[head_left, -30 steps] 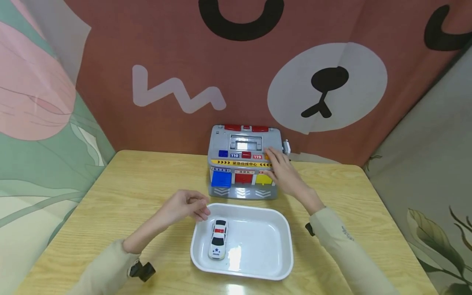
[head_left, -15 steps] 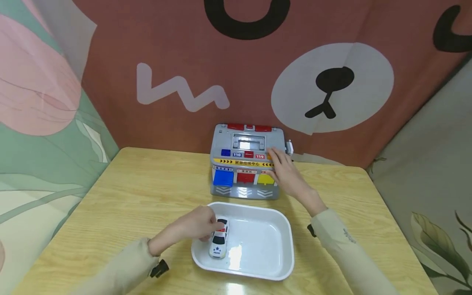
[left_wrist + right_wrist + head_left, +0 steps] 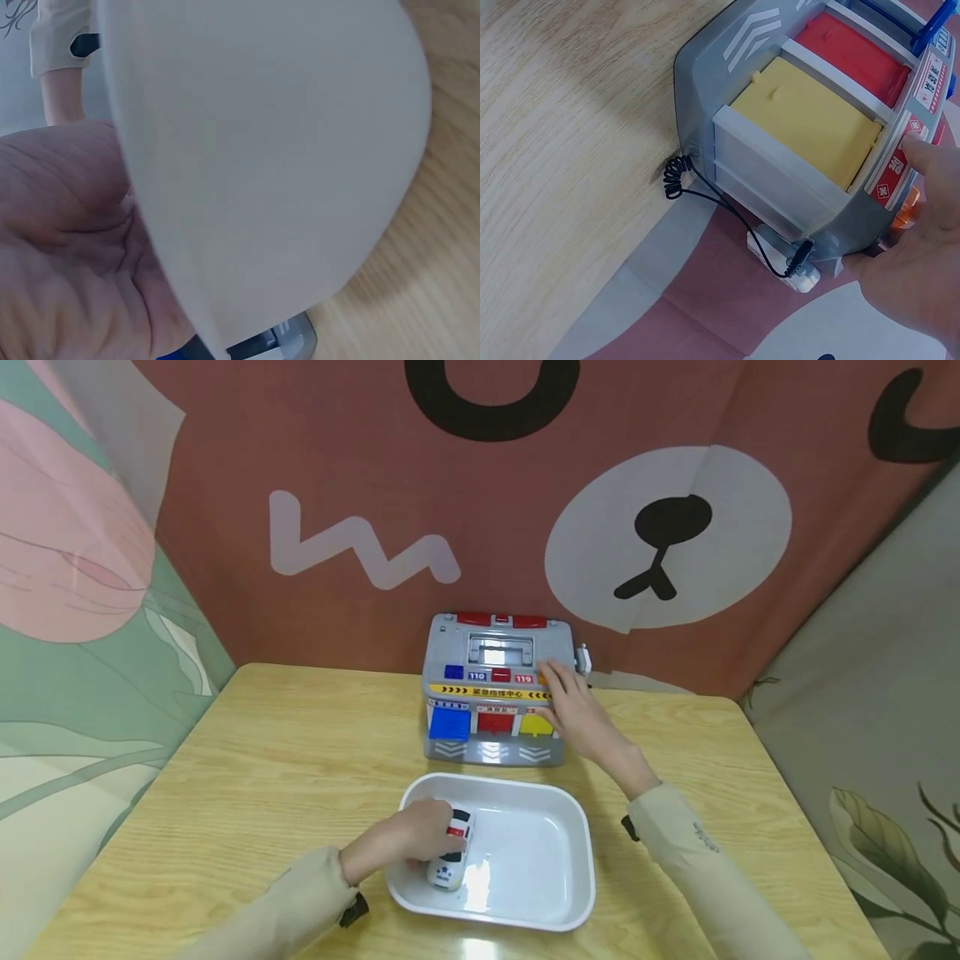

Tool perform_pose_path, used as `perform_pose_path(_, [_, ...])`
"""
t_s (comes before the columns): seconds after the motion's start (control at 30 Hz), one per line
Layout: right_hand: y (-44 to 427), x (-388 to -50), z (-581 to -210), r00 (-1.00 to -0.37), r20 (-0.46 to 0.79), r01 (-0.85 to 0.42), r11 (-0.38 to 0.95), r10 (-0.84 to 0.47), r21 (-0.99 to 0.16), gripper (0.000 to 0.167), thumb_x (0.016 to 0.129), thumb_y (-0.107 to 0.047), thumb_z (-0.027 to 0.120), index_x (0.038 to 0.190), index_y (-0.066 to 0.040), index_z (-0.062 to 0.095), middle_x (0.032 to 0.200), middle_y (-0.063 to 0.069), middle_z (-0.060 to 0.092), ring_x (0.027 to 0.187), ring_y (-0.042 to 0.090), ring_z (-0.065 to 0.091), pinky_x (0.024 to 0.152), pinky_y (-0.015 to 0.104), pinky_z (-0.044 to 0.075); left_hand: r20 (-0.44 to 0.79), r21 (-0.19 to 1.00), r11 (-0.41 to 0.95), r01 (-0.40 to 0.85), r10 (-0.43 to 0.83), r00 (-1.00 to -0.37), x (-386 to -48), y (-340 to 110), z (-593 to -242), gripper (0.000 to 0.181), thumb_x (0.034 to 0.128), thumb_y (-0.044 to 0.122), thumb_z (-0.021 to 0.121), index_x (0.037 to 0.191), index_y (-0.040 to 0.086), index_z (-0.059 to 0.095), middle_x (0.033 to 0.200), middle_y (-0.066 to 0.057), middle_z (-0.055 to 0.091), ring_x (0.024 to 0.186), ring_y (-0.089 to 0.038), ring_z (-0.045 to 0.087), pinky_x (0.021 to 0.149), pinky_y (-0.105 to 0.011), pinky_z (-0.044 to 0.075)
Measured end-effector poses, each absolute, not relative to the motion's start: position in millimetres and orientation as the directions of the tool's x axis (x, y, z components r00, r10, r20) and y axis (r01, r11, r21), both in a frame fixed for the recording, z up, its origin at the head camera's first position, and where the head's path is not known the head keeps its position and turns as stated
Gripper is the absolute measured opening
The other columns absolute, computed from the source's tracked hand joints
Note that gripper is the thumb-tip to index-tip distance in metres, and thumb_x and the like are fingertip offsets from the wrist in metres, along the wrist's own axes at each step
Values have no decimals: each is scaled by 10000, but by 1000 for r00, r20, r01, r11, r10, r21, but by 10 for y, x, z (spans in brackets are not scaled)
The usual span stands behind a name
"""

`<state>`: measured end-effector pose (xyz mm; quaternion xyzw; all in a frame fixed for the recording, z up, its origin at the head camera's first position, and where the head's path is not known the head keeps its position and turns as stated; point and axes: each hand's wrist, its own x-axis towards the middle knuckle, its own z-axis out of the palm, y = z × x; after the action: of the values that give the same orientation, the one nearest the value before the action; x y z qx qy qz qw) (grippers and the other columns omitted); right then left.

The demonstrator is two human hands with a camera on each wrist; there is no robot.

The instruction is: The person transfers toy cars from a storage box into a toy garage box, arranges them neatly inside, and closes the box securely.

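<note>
Behind everything we see a reddish-brown curtain (image 3: 495, 518) printed with a bear's face. In front of it is the wooden bench (image 3: 300, 718). Near its back edge stands the grey toy station (image 3: 495, 752), upright, with the white tray (image 3: 525, 860) just in front of it, towards us.

We have the right hand (image 3: 585, 714) on the station's right front corner: its grip is clasped over the roof edge, thumb against the front sign strip and fingers on the top. The left hand (image 3: 423, 831) reaches down into the tray, its grip closed about the middle of the toy police car (image 3: 448, 870), with the thumb across the roof; the other fingertips are hidden from us, and the tray's wall blocks them in the left wrist view. The car is in the tray's left part, front end towards us. Of the station's doors, the blue door (image 3: 450, 725) tilts outward. A white handset (image 3: 802, 281) hangs at the station's side, on a coiled black cord (image 3: 673, 176).
</note>
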<state>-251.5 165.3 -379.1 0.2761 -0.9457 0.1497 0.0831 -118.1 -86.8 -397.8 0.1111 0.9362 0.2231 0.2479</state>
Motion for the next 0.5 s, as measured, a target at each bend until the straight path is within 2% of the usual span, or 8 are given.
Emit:
perform_pose_path(0.27, [1638,-2514,-3784,-831,251,-550,798,-496,-246,735,974,-285,581,1532,-40,170,1549,202,185,1385,401,210,1101,515,282,-382,528,844,98,339,-860,-1184,-871,-4063,351,906,346,670,770,52,534,634,-50,535,451,-137,530,404,-251,443])
perform_pose_path(0.5, [1666,-2505,-3780,-830,252,-553,795,-498,-250,747,967,-265,597,1532,-31,168,1553,212,176,1383,399,213,1095,508,295,-369,723,690,27,419,-830,-1171,-878,-4161,321,873,255,714,837,11,509,683,-80,558,489,-174,579,417,-328,519])
